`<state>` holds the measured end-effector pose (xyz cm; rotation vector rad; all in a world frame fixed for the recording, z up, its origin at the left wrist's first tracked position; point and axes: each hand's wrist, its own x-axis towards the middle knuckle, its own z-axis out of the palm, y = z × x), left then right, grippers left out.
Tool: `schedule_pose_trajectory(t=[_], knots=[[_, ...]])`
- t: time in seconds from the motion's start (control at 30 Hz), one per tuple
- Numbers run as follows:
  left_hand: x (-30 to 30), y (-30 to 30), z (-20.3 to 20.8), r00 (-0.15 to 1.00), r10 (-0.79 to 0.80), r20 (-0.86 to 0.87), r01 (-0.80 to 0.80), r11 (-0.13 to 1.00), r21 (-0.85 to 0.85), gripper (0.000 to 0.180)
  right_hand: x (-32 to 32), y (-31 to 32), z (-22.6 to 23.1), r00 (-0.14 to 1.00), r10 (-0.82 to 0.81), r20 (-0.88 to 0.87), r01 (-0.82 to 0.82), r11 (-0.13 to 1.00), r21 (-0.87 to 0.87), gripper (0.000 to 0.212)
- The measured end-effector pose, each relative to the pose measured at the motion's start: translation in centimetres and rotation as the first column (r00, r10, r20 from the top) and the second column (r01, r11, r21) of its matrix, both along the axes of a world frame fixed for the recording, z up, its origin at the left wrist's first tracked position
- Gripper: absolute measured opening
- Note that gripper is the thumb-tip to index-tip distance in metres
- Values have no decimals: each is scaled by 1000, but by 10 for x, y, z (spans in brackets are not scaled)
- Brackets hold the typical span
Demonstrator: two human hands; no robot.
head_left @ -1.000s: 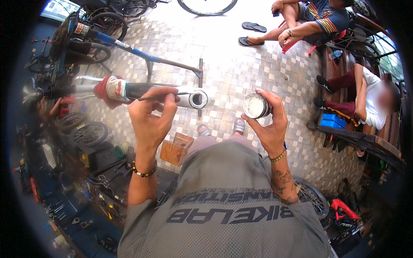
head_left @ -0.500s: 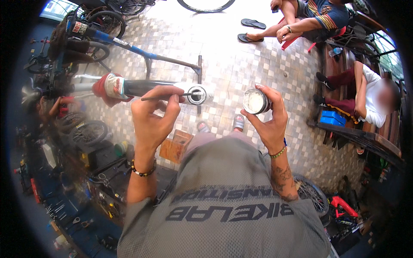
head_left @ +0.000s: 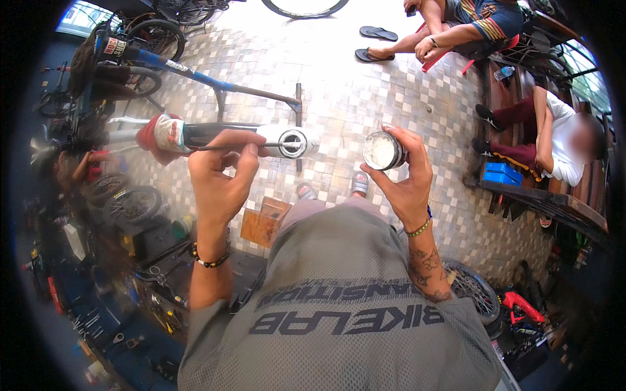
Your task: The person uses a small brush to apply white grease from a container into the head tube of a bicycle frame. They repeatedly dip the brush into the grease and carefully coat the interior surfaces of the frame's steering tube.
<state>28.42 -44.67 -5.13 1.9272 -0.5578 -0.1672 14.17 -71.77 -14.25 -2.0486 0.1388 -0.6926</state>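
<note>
Between the thumb and fingers of my left hand (head_left: pixel 218 179) is a thin dark-handled brush (head_left: pixel 268 144). Its pale-coated tip lies over or just inside the round open tube end (head_left: pixel 302 151) of a white and black bicycle frame (head_left: pixel 194 135); the exact depth cannot be told. A red and white cloth (head_left: pixel 156 135) wraps the frame farther left. To the right, my right hand (head_left: pixel 416 173) curls around an uncovered small jar (head_left: pixel 382 150) with a dark rim, tilted so that its creamy white paste shows. Jar and tube end are apart.
Beyond the frame stands a blue bicycle-frame-like bar (head_left: pixel 195 77). A wooden box (head_left: pixel 264 221) sits on the tiled floor by my feet. Tools lie at lower left. Two people sit at right, one on a bench (head_left: pixel 554 199) holding a blue box (head_left: pixel 502 174).
My left hand has shifted slightly left and down with the brush, whose tip still sits at the tube end. The right hand and jar have moved only a little left within the view.
</note>
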Motion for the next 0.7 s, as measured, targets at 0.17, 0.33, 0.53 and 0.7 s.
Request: schedule_pose_trajectory(t=[0.17,0.33,0.53,0.7], knots=[[3,4,2,998,4,-67,-3,1000,25,14,1,3,2,1000,-7,-24,7,1000,15,74],[1,1,4,997,13,-74,-11,1000,28,14,2,4,1,1000,2,-5,-2,1000,1,74],[-5,7,11,993,71,-98,-81,991,-109,15,3,6,0,1000,19,-3,-19,1000,22,76],[-30,-30,20,977,-209,-41,196,958,-209,20,4,8,9,998,67,10,-68,996,58,77]])
